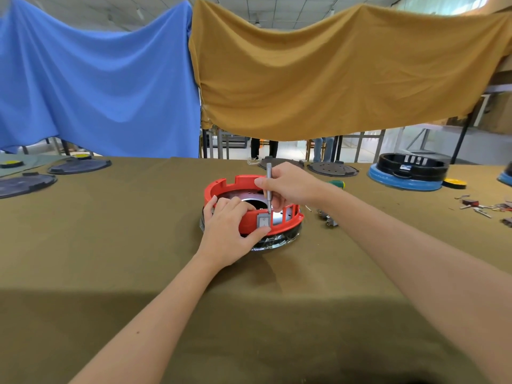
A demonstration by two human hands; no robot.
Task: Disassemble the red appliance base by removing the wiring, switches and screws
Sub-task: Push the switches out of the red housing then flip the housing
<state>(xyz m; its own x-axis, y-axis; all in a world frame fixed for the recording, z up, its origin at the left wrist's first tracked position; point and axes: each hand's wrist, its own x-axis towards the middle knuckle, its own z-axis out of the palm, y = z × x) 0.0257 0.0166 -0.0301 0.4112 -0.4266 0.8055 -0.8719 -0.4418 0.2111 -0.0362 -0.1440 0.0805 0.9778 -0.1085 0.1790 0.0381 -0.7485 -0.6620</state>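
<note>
The red appliance base (221, 187) sits on a black ring in the middle of the olive table, its open side up with a shiny metal plate inside. A grey rocker switch (263, 221) is set in its near wall. My left hand (230, 225) grips the near wall, fingers curled over the rim and thumb under the switch. My right hand (288, 187) holds a thin grey screwdriver (268, 187) upright, its tip down behind the top of the switch.
Small removed parts (327, 217) lie right of the base, with a green-handled tool (336, 184) behind my right wrist. Dark round plates (79, 166) sit far left and behind. A black and blue base (408, 173) and loose screws and connectors (482, 207) are at the right.
</note>
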